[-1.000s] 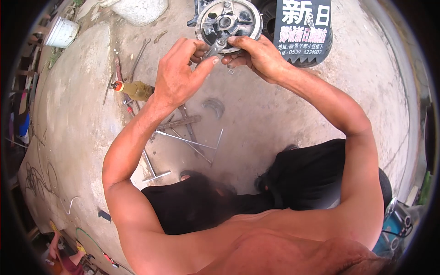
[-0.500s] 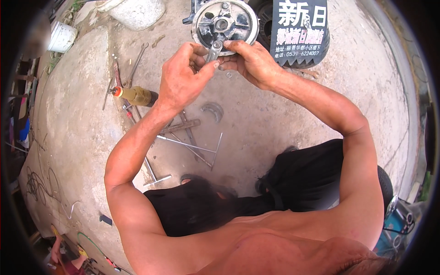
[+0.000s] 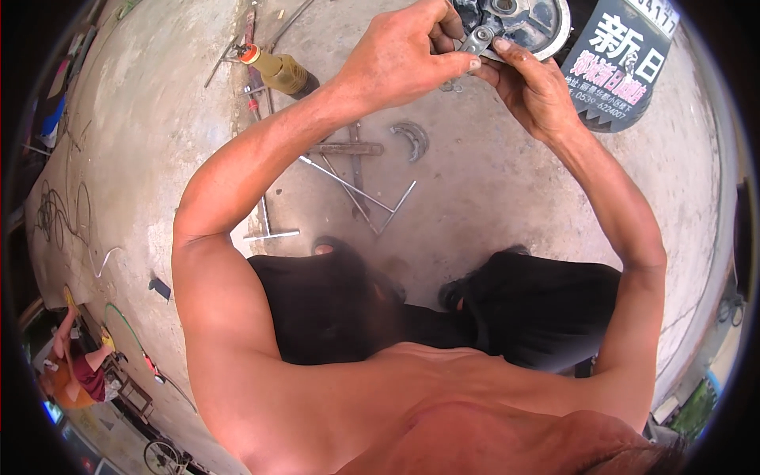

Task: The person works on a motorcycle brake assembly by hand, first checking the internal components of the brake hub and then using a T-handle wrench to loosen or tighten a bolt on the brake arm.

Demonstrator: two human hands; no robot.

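A round metal brake plate (image 3: pixel 529 30) with a pale rim and greasy black inner face shows at the top edge, partly cut off. A small metal lever arm (image 3: pixel 477 39) with a round end lies against its lower left side. My left hand (image 3: pixel 412 59) is closed around the lever's lower end, pinching it between thumb and fingers. From the right, my right hand (image 3: pixel 532 89) grips the plate's lower rim, its thumb beside the lever and its fingers curled underneath. A small metal piece (image 3: pixel 453 85) shows below my left thumb, too unclear to name.
A black mudflap (image 3: pixel 613 67) hangs right of the plate. On the concrete lie a crescent-shaped brake shoe (image 3: pixel 410 142), a wooden-handled tool (image 3: pixel 348 148), T-handle wrenches (image 3: pixel 271 235) and an amber bottle with red cap (image 3: pixel 277 71). A person (image 3: pixel 75 372) is at the lower left.
The whole view has shifted, so the plate, hands and tools sit farther right and the plate is cut off more. Both hands stay at the lever and rim.
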